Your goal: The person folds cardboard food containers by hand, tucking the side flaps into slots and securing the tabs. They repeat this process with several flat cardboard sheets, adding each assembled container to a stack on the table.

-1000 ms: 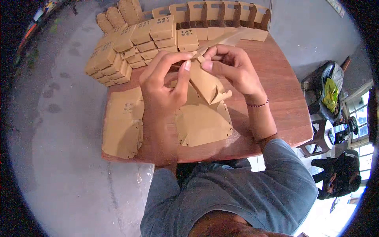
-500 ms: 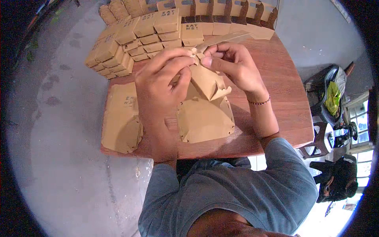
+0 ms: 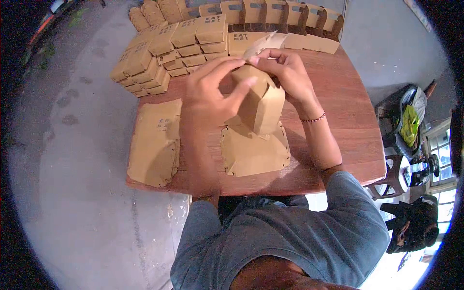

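Note:
A brown cardboard box [image 3: 268, 110], partly folded with loose flaps, is held tilted above the table between my two hands. My right hand [image 3: 286, 72] pinches its upper edge with thumb and fingers. Against the upper left of the box is my left hand [image 3: 212, 94], fingertips at the edge near my right thumb and its own thumb apart over the side; it is somewhat blurred. Beneath the box lies a flat cardboard blank [image 3: 255, 157] with notched corners. A flat stack of blanks with upside-down print [image 3: 153, 145] rests beyond my left wrist.
Folded boxes marked "EAT ME!" [image 3: 186, 34] are piled at the back left of the wooden table [image 3: 338, 116]. A row of cardboard carriers with handle holes [image 3: 275, 12] runs along the far edge. A chair with bags [image 3: 408, 121] and a stool [image 3: 394, 176] stand at right.
The box has turned, so a broad side panel now faces me. My left thumb has moved away from my fingers onto the box's side. The view has shifted slightly.

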Motion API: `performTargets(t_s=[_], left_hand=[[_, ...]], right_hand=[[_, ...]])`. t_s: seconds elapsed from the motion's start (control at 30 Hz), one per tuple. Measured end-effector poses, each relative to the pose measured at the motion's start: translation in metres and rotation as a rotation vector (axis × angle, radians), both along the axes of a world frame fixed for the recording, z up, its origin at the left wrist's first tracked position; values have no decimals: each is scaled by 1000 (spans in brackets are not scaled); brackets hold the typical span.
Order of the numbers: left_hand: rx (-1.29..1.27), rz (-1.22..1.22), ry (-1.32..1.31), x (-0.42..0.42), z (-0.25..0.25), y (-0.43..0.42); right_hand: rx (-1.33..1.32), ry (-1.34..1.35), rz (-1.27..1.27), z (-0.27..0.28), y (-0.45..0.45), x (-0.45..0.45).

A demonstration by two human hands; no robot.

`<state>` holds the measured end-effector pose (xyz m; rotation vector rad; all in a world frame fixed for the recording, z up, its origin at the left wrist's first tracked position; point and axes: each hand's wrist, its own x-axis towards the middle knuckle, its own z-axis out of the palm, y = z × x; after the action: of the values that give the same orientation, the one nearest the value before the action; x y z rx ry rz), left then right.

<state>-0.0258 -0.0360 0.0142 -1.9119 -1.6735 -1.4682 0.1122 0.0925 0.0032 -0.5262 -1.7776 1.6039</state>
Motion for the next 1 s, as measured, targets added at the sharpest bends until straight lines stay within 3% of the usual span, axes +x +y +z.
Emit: performTargets(t_s=[0.13, 0.27, 0.53, 0.8, 0.87, 1.0], left_hand=[[-198, -68, 84, 10, 2, 5], [-105, -17, 121, 26, -8, 21], [260, -142, 136, 28, -10, 32], [333, -121, 247, 27, -13, 34], [306, -109, 278, 25, -13, 33], [332, -198, 145, 17, -17, 38]], right_hand=[[-10, 14, -63, 5, 10, 4], [-55, 107, -121, 12, 9, 11], [14, 224, -125, 21, -9, 28], [-66, 312, -112, 22, -13, 32], [95, 155, -141, 25, -14, 33], [53, 160, -112, 25, -17, 30]])
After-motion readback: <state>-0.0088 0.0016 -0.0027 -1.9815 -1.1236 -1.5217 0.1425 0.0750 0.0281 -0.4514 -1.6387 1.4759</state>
